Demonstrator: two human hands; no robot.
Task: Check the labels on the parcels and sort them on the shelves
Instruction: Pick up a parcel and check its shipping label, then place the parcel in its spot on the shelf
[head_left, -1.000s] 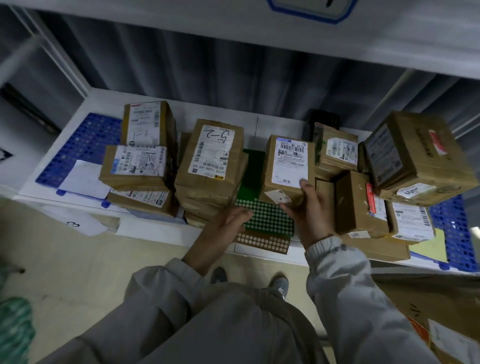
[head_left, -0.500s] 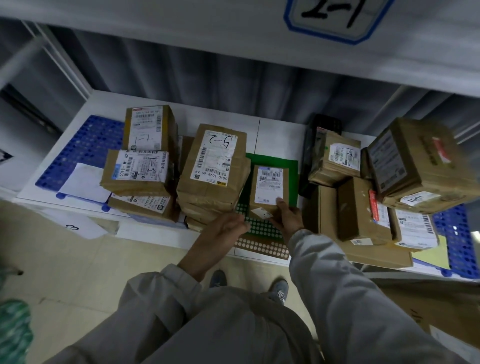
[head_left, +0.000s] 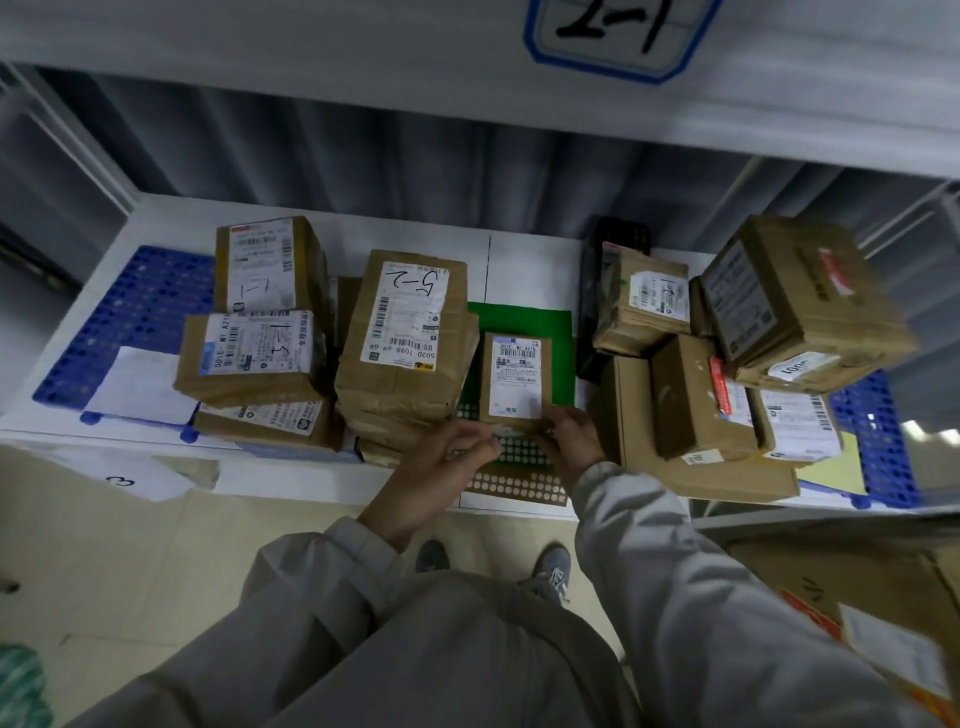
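Right hand (head_left: 569, 439) has lowered small parcel (head_left: 516, 379) onto green sheet (head_left: 558, 332), between stacks on shelf (head_left: 530, 260); fingers curled at its near edge. Left hand (head_left: 447, 457) relaxed beside, holding nothing. Parcel now placed; I judge release comes next.

Pale tiled floor (head_left: 104, 561) beneath white shelving, dark grey curtain (head_left: 363, 156) behind, dim light.

White shelf (head_left: 524, 260) under parcels (head_left: 410, 332), mats (head_left: 140, 306)
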